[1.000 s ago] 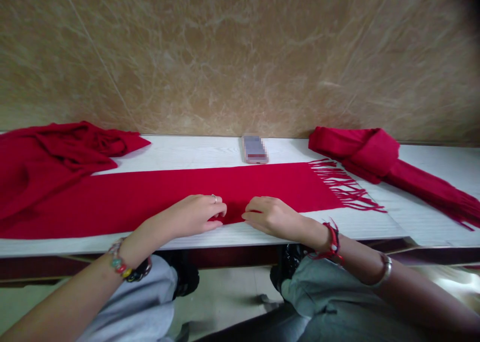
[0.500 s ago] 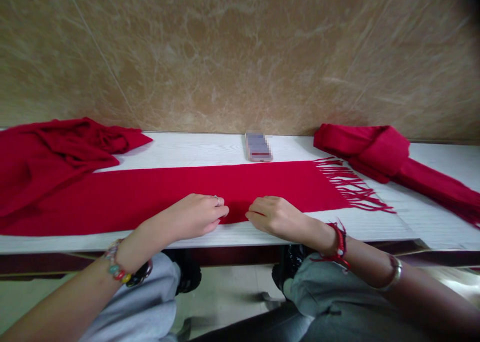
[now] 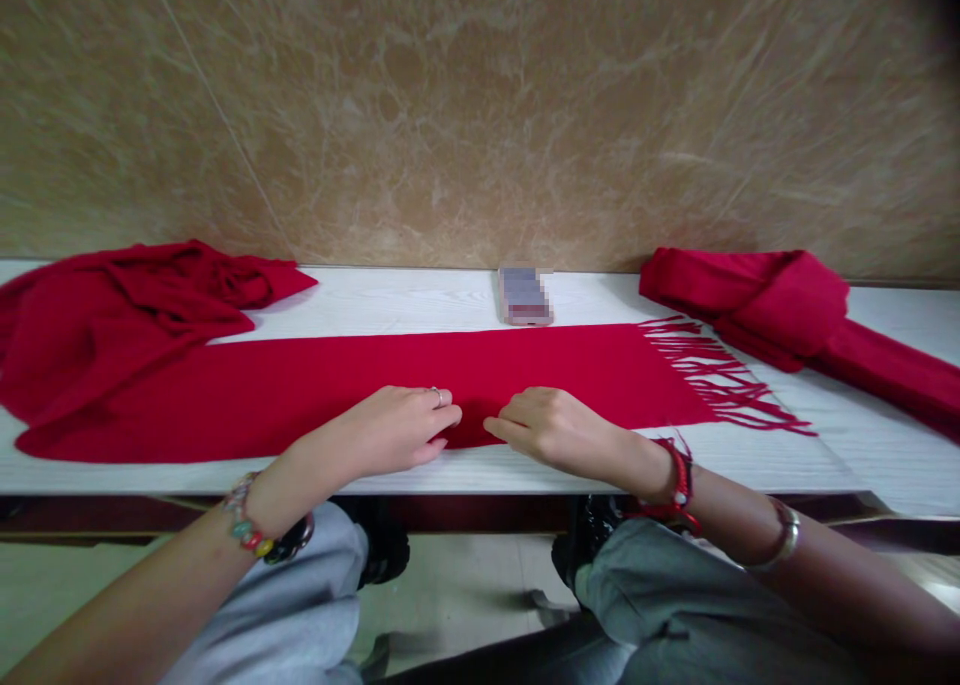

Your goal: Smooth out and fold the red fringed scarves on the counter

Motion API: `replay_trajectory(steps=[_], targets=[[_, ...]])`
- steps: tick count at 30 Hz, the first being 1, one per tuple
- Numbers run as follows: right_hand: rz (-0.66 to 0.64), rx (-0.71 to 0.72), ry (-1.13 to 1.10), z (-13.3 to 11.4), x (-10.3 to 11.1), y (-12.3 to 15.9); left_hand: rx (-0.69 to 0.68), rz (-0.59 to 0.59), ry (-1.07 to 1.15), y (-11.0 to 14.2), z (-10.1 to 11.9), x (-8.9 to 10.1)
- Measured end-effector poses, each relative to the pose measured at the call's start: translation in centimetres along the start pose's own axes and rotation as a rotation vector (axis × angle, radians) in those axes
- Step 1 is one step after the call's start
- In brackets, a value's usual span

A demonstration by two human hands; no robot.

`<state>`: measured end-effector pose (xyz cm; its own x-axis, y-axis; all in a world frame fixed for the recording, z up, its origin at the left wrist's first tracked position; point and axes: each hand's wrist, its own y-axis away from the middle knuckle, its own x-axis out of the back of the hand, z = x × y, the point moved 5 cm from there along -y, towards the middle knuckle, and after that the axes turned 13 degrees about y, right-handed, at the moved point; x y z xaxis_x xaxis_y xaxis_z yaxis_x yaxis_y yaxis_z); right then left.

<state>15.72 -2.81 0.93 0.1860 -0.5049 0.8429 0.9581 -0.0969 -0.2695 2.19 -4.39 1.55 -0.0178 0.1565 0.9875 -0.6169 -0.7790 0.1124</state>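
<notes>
A red scarf lies flat along the white tabletop, its fringe at the right end and its left part running into a crumpled heap. My left hand rests over the scarf's near edge, fingers loosely bent, the thumb a little apart from them. Facing it across a small gap, my right hand lies on the same edge, its fingers bent and a fingertip stretched toward the left. The cloth under both palms is hidden. I see no fabric lifted between the fingers.
Crumpled red cloth lies at the left. A folded red scarf stretches off at the right. A phone with a blurred screen lies behind the flat scarf. The marble-patterned wall borders the white table.
The view has shifted slightly, so the table's things appear further right. My hands stay at the scarf's near edge; their fingers have loosened a little, with thumb and fingers further apart.
</notes>
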Motion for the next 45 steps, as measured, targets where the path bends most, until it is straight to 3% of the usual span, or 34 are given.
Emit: replay_trajectory(steps=[5,12,22,30,38,45], targets=[[-0.01,-0.01,-0.036,0.3,0.1,0.2,-0.021,0.011,-0.015,-0.1,-0.1,-0.4],[-0.022,0.012,-0.021,0.2,0.0,0.7,0.05,0.017,0.027,0.2,-1.3,-1.1],[0.005,-0.052,0.045,0.4,0.2,0.8,0.161,-0.043,-0.109,1.0,-1.9,0.6],[0.109,-0.084,-0.014,0.8,0.9,1.1,0.034,0.03,-0.104,2.3,-1.2,2.1],[0.009,0.058,-0.087,-0.1,-0.3,1.6,-0.023,-0.109,0.047,1.8,-0.7,-0.2],[0.201,-0.146,-0.179,1.0,0.1,1.9,0.001,0.086,0.094,2.3,-1.4,1.8]])
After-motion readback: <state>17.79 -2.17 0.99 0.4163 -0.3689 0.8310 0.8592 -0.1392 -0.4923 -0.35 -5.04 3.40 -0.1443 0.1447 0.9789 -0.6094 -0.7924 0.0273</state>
